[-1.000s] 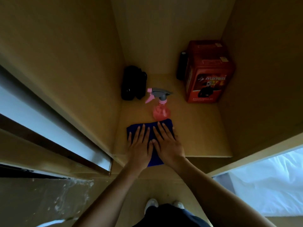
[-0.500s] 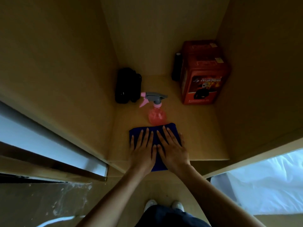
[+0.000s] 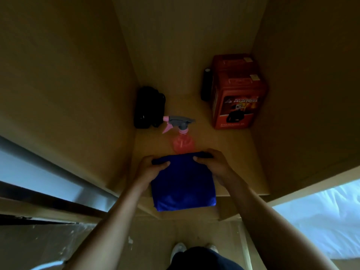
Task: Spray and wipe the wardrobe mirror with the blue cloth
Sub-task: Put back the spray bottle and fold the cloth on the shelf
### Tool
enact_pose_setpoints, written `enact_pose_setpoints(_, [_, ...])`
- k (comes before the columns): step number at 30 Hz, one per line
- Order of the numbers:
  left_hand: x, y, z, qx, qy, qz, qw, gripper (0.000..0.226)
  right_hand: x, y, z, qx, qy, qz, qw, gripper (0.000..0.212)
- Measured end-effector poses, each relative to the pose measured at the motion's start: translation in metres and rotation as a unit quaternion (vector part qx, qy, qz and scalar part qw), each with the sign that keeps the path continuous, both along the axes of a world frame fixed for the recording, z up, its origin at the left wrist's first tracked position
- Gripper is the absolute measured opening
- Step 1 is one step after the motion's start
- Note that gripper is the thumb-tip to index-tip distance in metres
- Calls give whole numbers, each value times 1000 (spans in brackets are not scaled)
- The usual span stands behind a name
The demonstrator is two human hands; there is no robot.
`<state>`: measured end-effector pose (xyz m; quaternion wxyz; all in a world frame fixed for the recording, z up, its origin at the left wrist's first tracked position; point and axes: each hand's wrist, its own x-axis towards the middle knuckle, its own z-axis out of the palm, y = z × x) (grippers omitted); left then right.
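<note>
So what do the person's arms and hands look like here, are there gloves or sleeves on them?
No gloves: the left hand and right hand are bare, with no rings or watch visible. Both forearms are bare as far as the frame shows, so no sleeve appears. Below are dark clothing and pale shoes.

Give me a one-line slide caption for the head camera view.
Both hands, left and right, grip the blue cloth by its far edge on the wardrobe shelf, spray bottle just behind.
</note>
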<state>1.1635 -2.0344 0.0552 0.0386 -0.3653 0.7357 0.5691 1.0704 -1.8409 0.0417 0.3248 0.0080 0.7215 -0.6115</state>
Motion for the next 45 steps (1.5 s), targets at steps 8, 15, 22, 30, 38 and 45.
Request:
enact_pose_setpoints(8, [37, 14, 17, 187, 142, -2, 972, 21, 31, 37, 25, -80, 36, 52, 995, 21])
enact_pose_setpoints(15, [21, 41, 36, 152, 173, -80, 970, 18, 38, 78, 46, -62, -11, -27, 998, 49])
enact_pose_setpoints(22, [-29, 87, 44, 219, 188, -92, 953, 26, 5, 114, 70, 18, 132, -102, 986, 50])
enact_pose_setpoints(30, [-94, 119, 19, -75, 273, -137, 949, 37, -38, 82, 48, 294, 368, -135, 872, 55])
enact_pose_setpoints(38, [-96, 143, -44, -433, 141, -360, 814, 53, -43, 71, -8, 444, 402, 100, 795, 58])
enact_pose_setpoints(45, [-94, 143, -67, -499, 81, -370, 780, 54, -39, 84, -34, 475, 376, 126, 786, 72])
